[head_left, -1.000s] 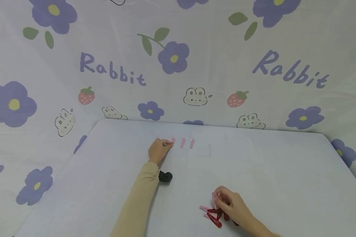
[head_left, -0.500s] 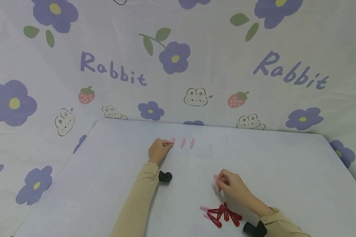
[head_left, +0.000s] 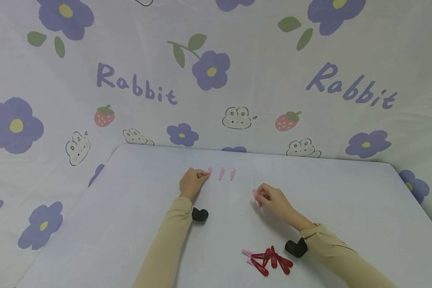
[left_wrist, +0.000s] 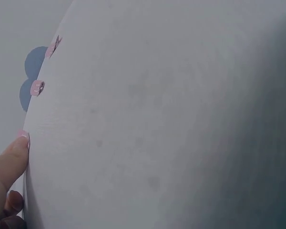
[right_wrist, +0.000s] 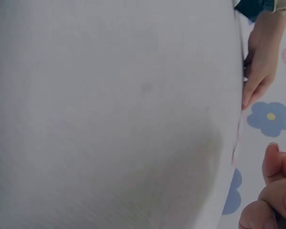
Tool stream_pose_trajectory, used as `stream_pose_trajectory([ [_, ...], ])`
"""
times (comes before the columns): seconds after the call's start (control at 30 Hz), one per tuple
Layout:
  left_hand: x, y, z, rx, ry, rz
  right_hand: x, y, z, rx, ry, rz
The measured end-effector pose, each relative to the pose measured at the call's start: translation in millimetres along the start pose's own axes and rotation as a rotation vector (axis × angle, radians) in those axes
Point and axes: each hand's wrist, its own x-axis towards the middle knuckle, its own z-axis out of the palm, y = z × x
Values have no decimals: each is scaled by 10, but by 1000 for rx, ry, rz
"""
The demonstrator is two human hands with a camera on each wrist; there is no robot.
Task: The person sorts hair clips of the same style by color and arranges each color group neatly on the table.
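Observation:
At the far part of the table, my left hand [head_left: 192, 183] pinches a pink snap hair clip [head_left: 210, 170] by its near end. Two more pink hair clips, a middle one [head_left: 221, 173] and a right one [head_left: 233, 174], lie to its right in a row. My right hand [head_left: 277, 203] holds another pink hair clip [head_left: 255, 196] between thumb and fingers, nearer to me and right of the row. In the left wrist view, the left thumb [left_wrist: 12, 160] is at its clip. The right wrist view shows curled right fingers [right_wrist: 271, 191], their clip hidden.
A loose pile of several dark red hair clips [head_left: 273, 258], with pink clips [head_left: 247, 253] partly under them, lies at the near part of the white table [head_left: 111, 224]. Behind the table hangs a flower-and-rabbit printed cloth [head_left: 147, 116]. Black wrist cameras project below both hands.
My right hand has lifted a pink hair clip from the pile and carried it away from me, towards the row. The left hand has stayed at its clip.

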Motion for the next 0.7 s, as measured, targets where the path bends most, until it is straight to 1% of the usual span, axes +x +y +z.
stream_pose_trajectory([
  [0.1, 10, 0, -2, 7, -6, -14, 131, 39, 12, -9, 14, -14],
  [0.17, 12, 3, -7, 5, -11, -22, 221, 59, 16, -16, 17, 1],
  [0.23, 16, -1, -7, 6, -15, -25, 309, 80, 22, -22, 18, 35],
  [0.37, 18, -12, -4, 15, -16, -25, 459, 111, 47, -30, 24, 134],
  [0.47, 17, -14, -8, 15, -18, -27, 537, 166, 93, -29, 22, 198],
  [0.53, 16, -10, -16, 6, -19, -26, 569, 212, 134, -32, 20, 222],
  [0.63, 18, 4, -31, -10, -33, -20, 604, 263, 193, -48, 30, 234],
  [0.7, 24, 8, -41, -9, -38, -12, 628, 271, 216, -62, 47, 225],
])
